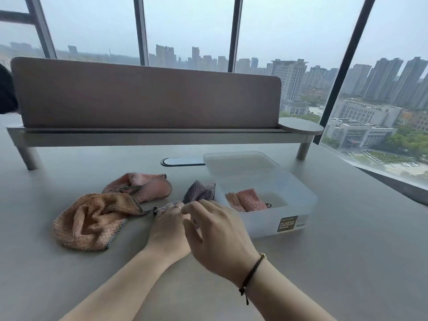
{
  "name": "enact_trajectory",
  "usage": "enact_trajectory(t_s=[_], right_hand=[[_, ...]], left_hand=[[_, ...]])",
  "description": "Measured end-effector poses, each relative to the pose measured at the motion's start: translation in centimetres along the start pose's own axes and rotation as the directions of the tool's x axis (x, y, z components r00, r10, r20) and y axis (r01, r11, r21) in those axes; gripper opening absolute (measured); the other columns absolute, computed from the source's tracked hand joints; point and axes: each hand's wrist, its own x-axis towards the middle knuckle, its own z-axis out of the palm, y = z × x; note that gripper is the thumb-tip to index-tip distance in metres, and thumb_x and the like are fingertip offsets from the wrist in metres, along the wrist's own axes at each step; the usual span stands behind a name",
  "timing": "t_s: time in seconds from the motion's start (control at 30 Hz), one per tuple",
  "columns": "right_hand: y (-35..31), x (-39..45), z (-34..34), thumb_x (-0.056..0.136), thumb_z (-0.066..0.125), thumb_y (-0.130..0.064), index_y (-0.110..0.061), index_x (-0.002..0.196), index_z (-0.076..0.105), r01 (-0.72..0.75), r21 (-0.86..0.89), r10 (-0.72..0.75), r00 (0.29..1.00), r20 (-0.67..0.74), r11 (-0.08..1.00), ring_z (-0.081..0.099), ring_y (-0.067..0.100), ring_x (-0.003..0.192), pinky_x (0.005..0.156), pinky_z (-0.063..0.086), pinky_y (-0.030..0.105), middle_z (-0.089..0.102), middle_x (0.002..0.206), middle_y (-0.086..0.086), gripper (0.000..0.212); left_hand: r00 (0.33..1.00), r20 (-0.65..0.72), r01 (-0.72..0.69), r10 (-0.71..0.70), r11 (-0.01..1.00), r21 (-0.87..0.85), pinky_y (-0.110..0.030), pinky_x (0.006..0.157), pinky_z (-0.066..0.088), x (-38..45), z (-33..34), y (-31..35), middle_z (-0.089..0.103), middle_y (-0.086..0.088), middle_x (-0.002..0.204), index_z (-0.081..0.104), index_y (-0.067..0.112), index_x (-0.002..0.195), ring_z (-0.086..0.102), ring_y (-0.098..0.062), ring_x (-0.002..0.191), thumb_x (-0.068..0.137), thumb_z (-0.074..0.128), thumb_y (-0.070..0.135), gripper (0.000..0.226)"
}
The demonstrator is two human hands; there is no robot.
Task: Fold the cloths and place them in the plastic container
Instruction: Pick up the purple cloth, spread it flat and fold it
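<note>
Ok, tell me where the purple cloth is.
In the head view the purple cloth lies mid-table, just left of the plastic container and right of the pink cloth, with both hands on its near end.

1. A grey table [347, 251] spreads out on every side of the fingers.
2. Beyond the fingertips stands a brownish divider panel [146, 96] on a raised grey shelf [148, 136] with metal legs.
3. An oval cable port [178, 161] lies between fingers and shelf.
4. Behind, tall windows [190, 24] with dark frames show hazy daylight and city towers [379, 77].
</note>
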Motion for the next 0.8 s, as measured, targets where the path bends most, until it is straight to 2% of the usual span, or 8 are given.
enact_trajectory(t_s=[0.1, 0.13, 0.2, 0.3, 0.47, 0.6, 0.67, 0.8], right_hand=[[-1.1, -1.9, 3.6, 0.083, 0.047, -0.019, -0.022, 0.111, 0.055, -0.059, 0.101, 0.042, 0.986, 0.162, 0.993, 0.059, 0.024, 0.087, 0.072, 0.049, 0.039, 0.062, 0.099, -0.003, 0.03], [-1.1, -2.3, 4.2, 0.08, 0.046, -0.02, -0.024, 0.12, 0.05, -0.108, 0.142, 0.077, 0.976, 0.204, 0.984, 0.059, 0.024, 0.094, 0.077, 0.049, 0.038, 0.062, 0.108, -0.003, 0.04], [-0.9, -2.7, 4.8, 0.078, 0.049, -0.023, -0.026, 0.13, 0.041, -0.185, 0.172, 0.137, 0.957, 0.257, 0.968, 0.058, 0.024, 0.105, 0.086, 0.047, 0.035, 0.059, 0.122, -0.001, 0.053], [-0.5, -3.1, 5.2, 0.079, 0.054, -0.036, -0.029, 0.134, 0.04, -0.14, 0.117, 0.105, 0.959, 0.263, 0.983, 0.055, 0.02, 0.112, 0.094, 0.045, 0.032, 0.056, 0.124, -0.003, 0.056], [-0.1, -3.2, 5.5, 0.076, 0.057, -0.043, -0.028, 0.103, 0.054, -0.138, 0.073, 0.119, 0.969, 0.218, 0.988, 0.058, 0.022, 0.09, 0.076, 0.048, 0.034, 0.055, 0.095, -0.005, 0.031], [0.2, -3.4, 5.0, 0.075, 0.058, -0.042, -0.022, 0.077, 0.056, -0.195, 0.053, 0.192, 0.98, 0.058, 0.979, 0.057, 0.023, 0.075, 0.064, 0.046, 0.033, 0.055, 0.077, -0.005, 0.02], [0.1, -3.6, 4.6, 0.077, 0.059, -0.043, -0.02, 0.072, 0.052, -0.203, 0.039, 0.203, 0.979, 0.004, 0.978, 0.056, 0.024, 0.07, 0.059, 0.041, 0.032, 0.053, 0.073, -0.004, 0.025], [-0.4, -3.8, 3.4, 0.084, 0.057, -0.043, -0.019, 0.078, 0.055, -0.17, 0.04, 0.173, 0.982, -0.075, 0.985, 0.056, 0.023, 0.075, 0.058, 0.04, 0.028, 0.052, 0.086, -0.004, 0.024]], left_hand=[[0.994, -0.05, -0.101, 0.101, 0.995, 0.016, -0.033, 0.07, 0.055, -3.4, -1.7, -1.5, 0.067, 0.001, 0.081, 0.068, 0.022, 0.081, 0.068, -0.024, 0.08, 0.072, 0.042, 0.032, 0.029], [0.995, -0.065, -0.078, 0.074, 0.995, -0.063, -0.03, 0.069, 0.054, -4.2, -2.3, -2.2, 0.068, 0.004, 0.083, 0.068, 0.024, 0.084, 0.068, -0.019, 0.081, 0.074, 0.049, 0.03, 0.023], [0.998, -0.056, 0.002, -0.019, 0.954, -0.299, -0.026, 0.079, 0.053, -5.6, -3.7, -3.2, 0.07, 0.012, 0.096, 0.068, 0.029, 0.101, 0.065, -0.006, 0.091, 0.079, 0.067, 0.026, 0.022], [1.0, -0.021, -0.026, 0.018, 0.869, -0.494, -0.018, 0.087, 0.049, -7.1, -4.5, -4.3, 0.07, 0.021, 0.104, 0.066, 0.032, 0.114, 0.063, 0.006, 0.099, 0.076, 0.076, 0.016, 0.043], [0.999, -0.034, -0.02, -0.004, 0.739, -0.673, -0.018, 0.082, 0.054, -7.6, -5.1, -2.5, 0.075, 0.015, 0.1, 0.069, 0.027, 0.11, 0.07, 0.001, 0.091, 0.079, 0.072, 0.001, 0.041], [0.989, -0.141, -0.124, 0.051, 0.809, -0.574, -0.015, 0.086, 0.05, -7.6, -5.8, -2.3, 0.071, 0.018, 0.102, 0.069, 0.028, 0.108, 0.066, 0.004, 0.096, 0.073, 0.072, -0.002, 0.046], [0.978, -0.192, -0.173, 0.082, 0.835, -0.522, -0.011, 0.084, 0.046, -7.8, -6.4, -2.2, 0.068, 0.021, 0.099, 0.069, 0.028, 0.105, 0.064, 0.005, 0.094, 0.074, 0.074, -0.001, 0.043], [0.96, -0.277, -0.193, 0.032, 0.795, -0.575, -0.019, 0.075, 0.054, -8.4, -8.0, -1.6, 0.072, 0.018, 0.09, 0.073, 0.026, 0.098, 0.069, 0.0, 0.085, 0.084, 0.076, 0.012, 0.02]])
